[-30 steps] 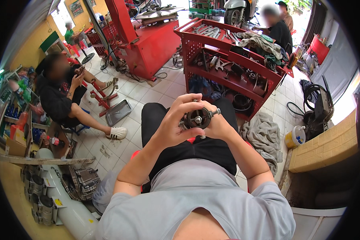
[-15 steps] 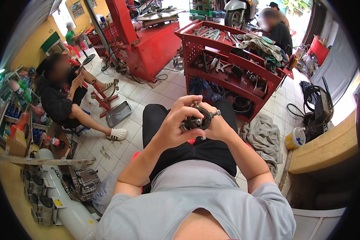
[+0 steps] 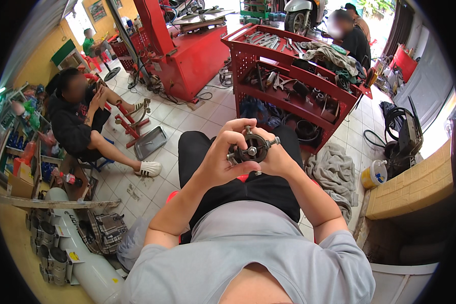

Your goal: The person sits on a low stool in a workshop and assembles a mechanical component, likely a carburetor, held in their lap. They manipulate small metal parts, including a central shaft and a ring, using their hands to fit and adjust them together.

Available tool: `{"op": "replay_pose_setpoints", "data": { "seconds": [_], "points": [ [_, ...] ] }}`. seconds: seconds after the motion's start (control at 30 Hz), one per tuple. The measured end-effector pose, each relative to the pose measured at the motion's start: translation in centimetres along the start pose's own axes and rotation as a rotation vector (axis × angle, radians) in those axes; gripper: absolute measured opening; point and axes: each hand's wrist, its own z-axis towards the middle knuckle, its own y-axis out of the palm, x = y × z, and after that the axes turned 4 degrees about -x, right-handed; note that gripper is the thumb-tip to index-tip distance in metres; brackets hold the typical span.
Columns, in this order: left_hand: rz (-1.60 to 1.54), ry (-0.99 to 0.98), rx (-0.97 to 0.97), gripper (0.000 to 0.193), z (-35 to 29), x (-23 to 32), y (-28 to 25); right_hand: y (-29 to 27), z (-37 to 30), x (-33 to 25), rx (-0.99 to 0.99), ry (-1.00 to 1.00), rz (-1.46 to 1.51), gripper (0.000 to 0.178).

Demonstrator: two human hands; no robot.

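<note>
Above my lap, both hands hold a dark round metal part with several bolts (image 3: 257,147) sticking out around its rim. My left hand (image 3: 222,157) grips its left side, with the fingers curled over the top and the thumb along the lower edge. From the right and behind, my right hand (image 3: 277,161) closes round the same part; most of its fingers are hidden behind the metal. One bolt head faces up near the middle, between my left thumb and fingers.
A red tool cart (image 3: 294,66) with wrenches and rags stands ahead. Grey cloth (image 3: 333,175) lies on the floor to the right, near a white bucket (image 3: 374,175). At left, a seated person (image 3: 78,119) is beside a red stand (image 3: 130,127) and a metal tray (image 3: 151,143).
The metal part has turned slightly in my hands, so more of its ring and central opening shows. My left index finger has shifted a little. Both hands keep hold of it.
</note>
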Motion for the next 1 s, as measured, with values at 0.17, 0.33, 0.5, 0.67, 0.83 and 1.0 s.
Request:
{"op": "replay_pose_setpoints", "data": {
  "seconds": [0.17, 0.33, 0.5, 0.67, 0.83, 1.0],
  "points": [
    [0.079, -0.050, -0.033, 0.052, 0.5, 0.9, -0.3, -0.1, 0.4, -0.8, 0.004, -0.053, 0.027, 0.051],
    [0.032, -0.020, -0.022, 0.052, 0.1, 0.1, -0.3, -0.2, 0.4, -0.9, 0.008, -0.028, 0.020, 0.052],
    [0.095, -0.044, -0.091, 0.057, 0.3, 0.6, -0.6, -0.3, 0.2, -1.1, 0.008, -0.009, 0.020, 0.052],
    [0.000, -0.016, 0.001, 0.060, 0.0, 0.0, 0.1, -0.1, 0.1, -0.6, -0.007, 0.016, 0.014, 0.054],
    [0.014, -0.073, -0.033, 0.067, 0.0, 0.3, -0.2, -0.1, 0.1, -0.9, -0.009, 0.054, 0.078, 0.053],
    [0.195, 0.004, -0.142, 0.065, 0.4, 0.3, -1.0, -0.1, 0.2, -0.4, 0.000, 0.013, -0.049, 0.052]
  ]
}}
